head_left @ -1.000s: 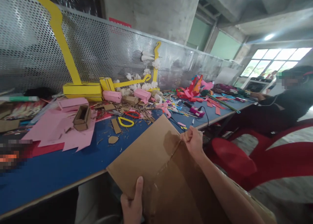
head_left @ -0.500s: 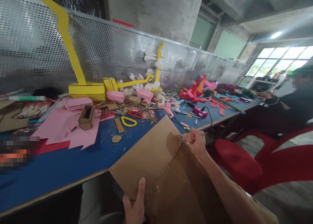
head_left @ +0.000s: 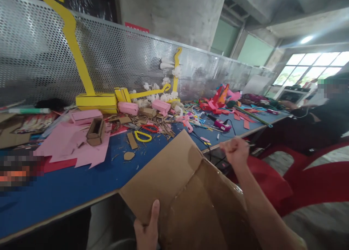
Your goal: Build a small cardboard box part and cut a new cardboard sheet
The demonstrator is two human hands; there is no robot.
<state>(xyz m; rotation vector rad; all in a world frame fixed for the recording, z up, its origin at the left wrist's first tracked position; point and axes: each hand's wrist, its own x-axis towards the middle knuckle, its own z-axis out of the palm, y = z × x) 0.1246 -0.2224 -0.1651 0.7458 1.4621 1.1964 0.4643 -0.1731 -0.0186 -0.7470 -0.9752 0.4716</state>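
A large brown cardboard box [head_left: 207, 202] with clear tape along its seams tilts at the table's front edge, its plain flap [head_left: 166, 170] lying over the edge. My left hand [head_left: 148, 224] grips the lower edge of that flap, thumb on top and fingers hidden beneath. To the right of the box, my right hand [head_left: 235, 148] is closed in the air, apart from the cardboard. A thin, pointed thing sticks out of its right side, too small and blurred to name.
Yellow-handled scissors [head_left: 143, 136], a pink glue gun [head_left: 185, 122] and cardboard scraps lie on the blue table [head_left: 89, 184]. Yellow card shapes [head_left: 96, 103] stand behind. Red chairs [head_left: 313, 177] are at the right, near a person in dark clothes [head_left: 321, 119].
My right hand has left the corner of the box and moved right, still closed. The box and my left hand have shifted only slightly.
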